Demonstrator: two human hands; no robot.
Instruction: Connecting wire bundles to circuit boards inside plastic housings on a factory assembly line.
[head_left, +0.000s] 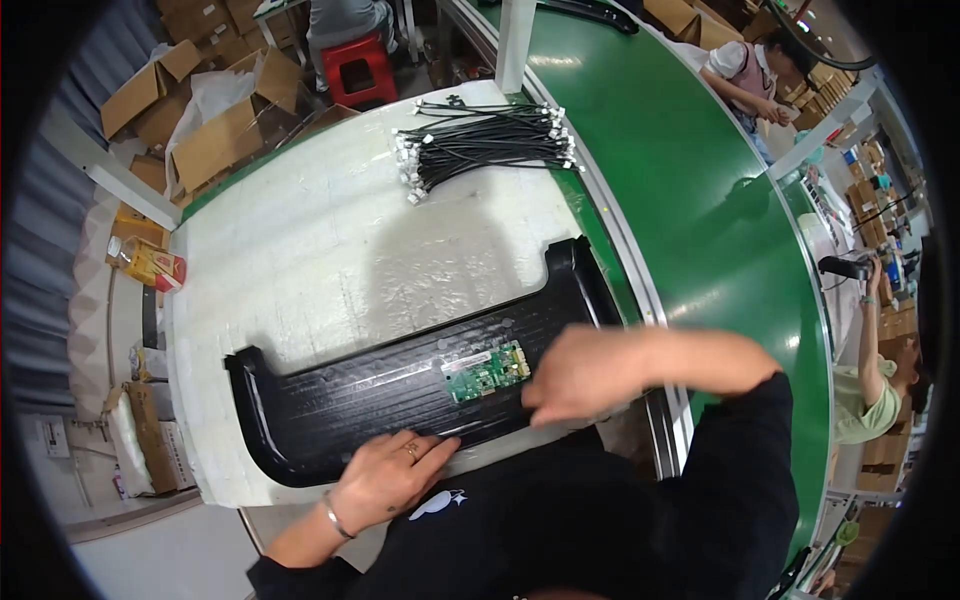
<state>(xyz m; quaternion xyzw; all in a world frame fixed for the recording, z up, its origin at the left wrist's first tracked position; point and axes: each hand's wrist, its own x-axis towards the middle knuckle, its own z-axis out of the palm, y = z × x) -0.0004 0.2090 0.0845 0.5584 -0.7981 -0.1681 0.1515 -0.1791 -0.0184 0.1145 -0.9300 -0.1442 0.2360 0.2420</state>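
Observation:
A long black plastic panel [340,405] with raised, curved ends lies slantwise before me. A small green circuit board [486,372] sits on its ribbed surface, right of the middle, with a row of pale connectors at its right end. My left hand [388,478], with a ring and a bracelet, grips the panel's near edge, fingers over the rim; its thumb is not clearly seen. My right hand [580,372] is over the panel's right part, close beside the board's connector end. Motion smears its fingers, so what they hold, if anything, cannot be made out.
Black cables [485,145] with white plugs lie bundled at the far side of the white padded worktop [270,290]. A green conveyor belt [690,210] runs along the right. Open cardboard boxes [225,140], a red stool [360,72] and a yellow bottle [145,262] stand around; co-workers sit beyond.

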